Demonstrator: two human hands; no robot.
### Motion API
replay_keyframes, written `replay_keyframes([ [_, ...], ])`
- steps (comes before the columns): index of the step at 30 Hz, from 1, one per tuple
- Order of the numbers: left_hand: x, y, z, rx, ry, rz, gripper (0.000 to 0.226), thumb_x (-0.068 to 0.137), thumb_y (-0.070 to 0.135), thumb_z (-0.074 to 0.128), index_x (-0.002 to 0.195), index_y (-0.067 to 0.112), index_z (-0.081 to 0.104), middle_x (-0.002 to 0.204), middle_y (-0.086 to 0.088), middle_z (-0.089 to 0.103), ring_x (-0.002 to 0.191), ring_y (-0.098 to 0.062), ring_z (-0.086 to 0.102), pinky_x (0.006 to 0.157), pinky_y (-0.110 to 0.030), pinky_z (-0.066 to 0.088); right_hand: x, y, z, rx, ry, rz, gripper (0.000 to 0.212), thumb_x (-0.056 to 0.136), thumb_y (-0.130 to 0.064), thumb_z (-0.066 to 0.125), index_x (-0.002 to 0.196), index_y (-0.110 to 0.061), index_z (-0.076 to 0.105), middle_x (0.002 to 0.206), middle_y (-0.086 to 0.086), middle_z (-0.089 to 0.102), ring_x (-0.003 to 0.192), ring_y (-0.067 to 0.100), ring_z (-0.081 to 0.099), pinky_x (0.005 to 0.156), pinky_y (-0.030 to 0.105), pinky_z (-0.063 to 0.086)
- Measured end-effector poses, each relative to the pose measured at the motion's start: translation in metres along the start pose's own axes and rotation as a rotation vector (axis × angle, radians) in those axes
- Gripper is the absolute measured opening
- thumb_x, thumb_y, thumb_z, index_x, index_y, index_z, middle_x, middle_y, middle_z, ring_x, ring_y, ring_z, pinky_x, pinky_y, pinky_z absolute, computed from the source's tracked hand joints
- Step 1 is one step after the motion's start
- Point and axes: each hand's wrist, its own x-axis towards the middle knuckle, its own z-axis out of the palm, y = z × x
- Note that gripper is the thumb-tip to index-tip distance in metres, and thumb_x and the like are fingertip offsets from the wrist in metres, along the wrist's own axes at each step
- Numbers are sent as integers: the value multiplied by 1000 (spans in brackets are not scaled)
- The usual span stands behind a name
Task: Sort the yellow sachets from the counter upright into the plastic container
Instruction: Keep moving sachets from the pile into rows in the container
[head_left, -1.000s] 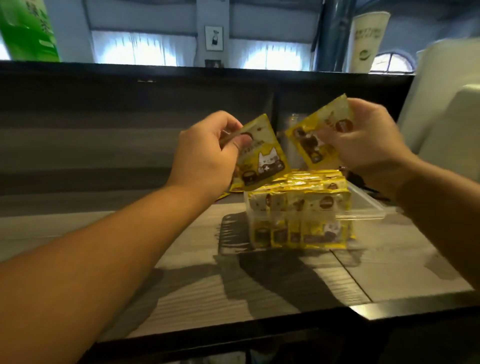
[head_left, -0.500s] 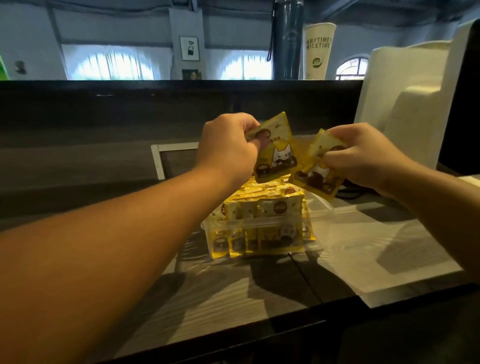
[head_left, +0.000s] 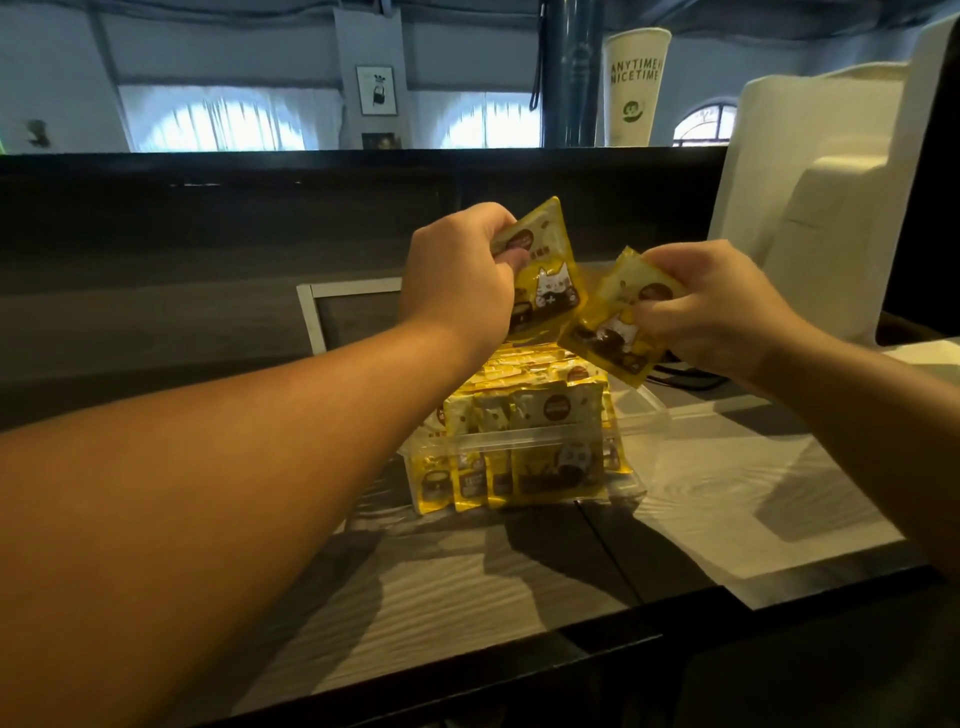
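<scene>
Yellow sachets (head_left: 524, 441) stand upright, packed in the clear plastic container (head_left: 631, 423) on the worktop (head_left: 467, 577). Above it, the left hand (head_left: 460, 278) pinches one cat-printed sachet (head_left: 550, 275) by its top, and the right hand (head_left: 711, 306) grips another sachet (head_left: 615, 325), tilted. The two held sachets seem to touch at their edges.

Both held sachets, the left one (head_left: 545, 275) and the right one (head_left: 613, 322), are bright yellow with a white cartoon cat and brown round logos. The packed sachets (head_left: 524, 431) at frame center match them, sitting in a see-through container (head_left: 631, 423). The counter (head_left: 467, 582) has grey woodgrain, and the upper-right banner (head_left: 635, 83) is white with green lettering.
</scene>
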Motion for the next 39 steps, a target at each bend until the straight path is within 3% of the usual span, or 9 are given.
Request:
replay_keyframes([
  [5, -11, -1, -8, -39, -29, 45, 11, 97, 23, 62, 107, 20, 66, 99, 7, 65, 96, -11, 62, 75, -22, 55, 1, 0, 6, -68, -304, 82, 9, 88, -12, 66, 94, -17, 71, 90, 2, 70, 86, 16, 66, 73, 30, 55],
  [10, -25, -2, -12, -79, -109, 63, 7, 97, 21, 62, 101, 25, 65, 95, 11, 66, 93, -8, 64, 72, -16, 55, 1, 8, 20, -194, -365, 29, 18, 88, -13, 67, 103, -23, 63, 97, -3, 64, 92, 15, 63, 76, 32, 55],
  [13, -26, -2, -19, -131, -32, 62, 6, 98, 19, 61, 100, 24, 63, 91, 16, 62, 90, -5, 63, 66, -9, 52, 3, 9, 18, -233, -379, -24, 27, 88, -8, 66, 103, -29, 59, 103, -5, 61, 96, 16, 61, 80, 36, 57],
  [18, -30, -3, -21, -175, -81, 7, 9, 97, 18, 61, 102, 26, 64, 95, 13, 64, 91, -6, 63, 68, -15, 55, 6, 8, 16, -362, -537, -62, 19, 94, -13, 60, 97, -29, 69, 97, -10, 60, 94, 12, 60, 77, 22, 50],
  [23, -38, 2, -6, -142, -170, -2, 8, 95, 21, 65, 102, 26, 66, 94, 12, 66, 89, -4, 63, 71, -18, 56, 7, 2, 12, 213, -277, 124, 30, 92, 4, 45, 90, -15, 68, 90, 9, 66, 89, 25, 62, 75, 33, 50],
  [26, -33, 9, 3, -113, -153, 27, 8, 94, 21, 66, 102, 21, 67, 97, 6, 67, 92, -9, 63, 75, -27, 60, 4, 1, 9, 427, -107, 76, 29, 98, -15, 40, 93, -18, 68, 95, 18, 68, 94, 33, 64, 84, 45, 52],
  [30, -26, 16, 16, -63, -215, 22, 10, 94, 20, 65, 103, 20, 68, 96, 5, 65, 91, -11, 62, 77, -30, 59, 4, 0, 9, 290, -168, -63, 17, 95, -17, 55, 105, -22, 68, 100, 6, 68, 93, 20, 67, 76, 34, 58],
  [34, -27, 18, 27, 2, -352, -19, 24, 97, 19, 61, 121, 20, 65, 100, 7, 59, 95, -11, 57, 81, -25, 53, 1, 8, 12, -72, -87, -149, 31, 88, -9, 65, 107, -33, 60, 99, -7, 62, 90, 12, 63, 65, 23, 55],
  [39, -27, 14, 25, 53, -425, -8, 22, 97, 20, 60, 118, 20, 68, 100, 6, 64, 98, -14, 62, 85, -30, 56, -2, 11, 14, -40, -79, -110, 33, 87, -9, 69, 86, -40, 57, 94, -3, 64, 89, 17, 66, 66, 32, 60],
])
